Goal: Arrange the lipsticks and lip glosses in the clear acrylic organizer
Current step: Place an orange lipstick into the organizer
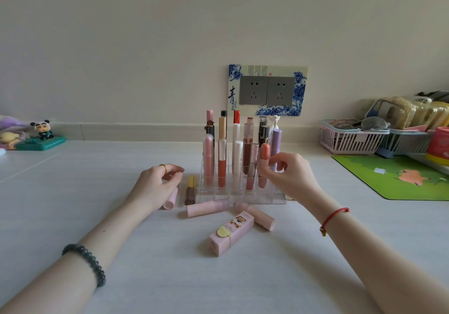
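On the desk (243, 277) the clear acrylic organizer (218, 193) stands nearly full, with several pieces loose from its nine to six o'clock. The right hand (291, 177), at its four o'clock, seems to pinch the coral lip gloss (264, 153) in the front row, probably seating it. The left hand (155, 185), at nine o'clock, curls its fingers round a flat-lying pink lipstick (170, 200); next it likely needs upending into a free slot.

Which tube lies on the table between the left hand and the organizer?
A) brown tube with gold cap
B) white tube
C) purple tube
A: the brown tube with gold cap lies flat there, just left of the organizer, near the left hand.
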Available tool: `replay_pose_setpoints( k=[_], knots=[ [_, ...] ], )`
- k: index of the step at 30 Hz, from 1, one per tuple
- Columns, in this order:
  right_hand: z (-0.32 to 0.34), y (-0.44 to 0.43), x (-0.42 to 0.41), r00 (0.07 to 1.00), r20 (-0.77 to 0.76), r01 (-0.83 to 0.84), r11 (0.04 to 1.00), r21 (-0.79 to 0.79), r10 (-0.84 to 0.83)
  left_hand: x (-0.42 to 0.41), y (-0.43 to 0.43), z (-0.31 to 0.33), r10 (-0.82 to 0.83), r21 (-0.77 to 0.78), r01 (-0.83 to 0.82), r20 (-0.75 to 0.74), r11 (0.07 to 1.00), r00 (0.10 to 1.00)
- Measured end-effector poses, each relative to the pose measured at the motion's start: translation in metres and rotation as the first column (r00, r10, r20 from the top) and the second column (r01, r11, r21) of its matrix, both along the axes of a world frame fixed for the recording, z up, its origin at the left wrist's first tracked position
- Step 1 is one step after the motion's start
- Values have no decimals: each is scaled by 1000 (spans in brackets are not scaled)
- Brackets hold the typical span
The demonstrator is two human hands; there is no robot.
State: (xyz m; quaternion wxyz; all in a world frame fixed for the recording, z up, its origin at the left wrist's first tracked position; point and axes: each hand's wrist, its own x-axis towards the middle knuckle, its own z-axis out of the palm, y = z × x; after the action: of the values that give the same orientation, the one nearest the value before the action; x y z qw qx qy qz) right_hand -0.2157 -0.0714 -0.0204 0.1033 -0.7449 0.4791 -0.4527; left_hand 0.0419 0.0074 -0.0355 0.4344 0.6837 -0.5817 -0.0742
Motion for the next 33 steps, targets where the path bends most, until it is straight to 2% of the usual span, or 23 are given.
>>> replay_pose_setpoints(
  k=[33],
  knots=[
    [3, 7, -2, 1000, -12, -19, 999, 39, 19, -2, 3, 3, 0, 9, 0, 10, 1000, 1000]
  ],
)
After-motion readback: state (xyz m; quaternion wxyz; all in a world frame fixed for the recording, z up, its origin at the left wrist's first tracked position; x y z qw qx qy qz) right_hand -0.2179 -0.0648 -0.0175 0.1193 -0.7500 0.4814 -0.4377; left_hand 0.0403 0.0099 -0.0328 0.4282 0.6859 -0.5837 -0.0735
